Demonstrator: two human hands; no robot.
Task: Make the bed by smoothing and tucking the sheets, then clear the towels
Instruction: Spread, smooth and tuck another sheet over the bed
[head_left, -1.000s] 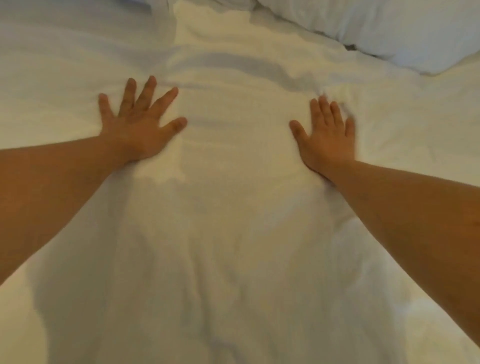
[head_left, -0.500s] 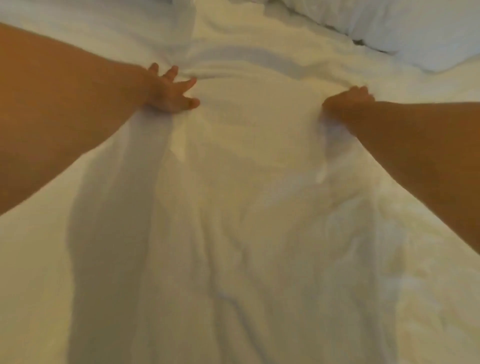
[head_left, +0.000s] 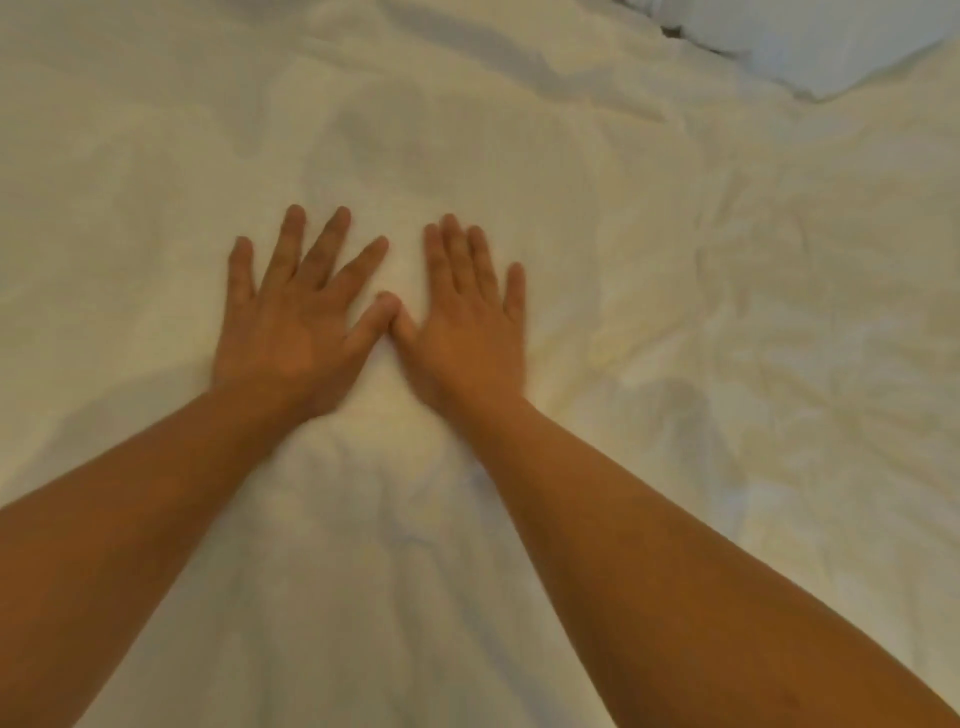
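Moved together since earlier: my left hand (head_left: 291, 332) and right hand (head_left: 467, 332), flat, thumbs touching, pressing wrinkled sheet (head_left: 727, 322); pillow (head_left: 831, 36) far right.

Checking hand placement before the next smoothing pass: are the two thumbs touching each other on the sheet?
Touching. The head view shows the left hand and right hand flat on the sheet, thumb tips meeting with no gap.

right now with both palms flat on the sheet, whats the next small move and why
Probably sweep the hands apart, outward across the sheet. The left hand and right hand lie flat side by side, thumbs touching, near the middle, and creases still run to the right of the right hand and between the forearms. A pillow sits far right, so the right hand likely has room to slide.
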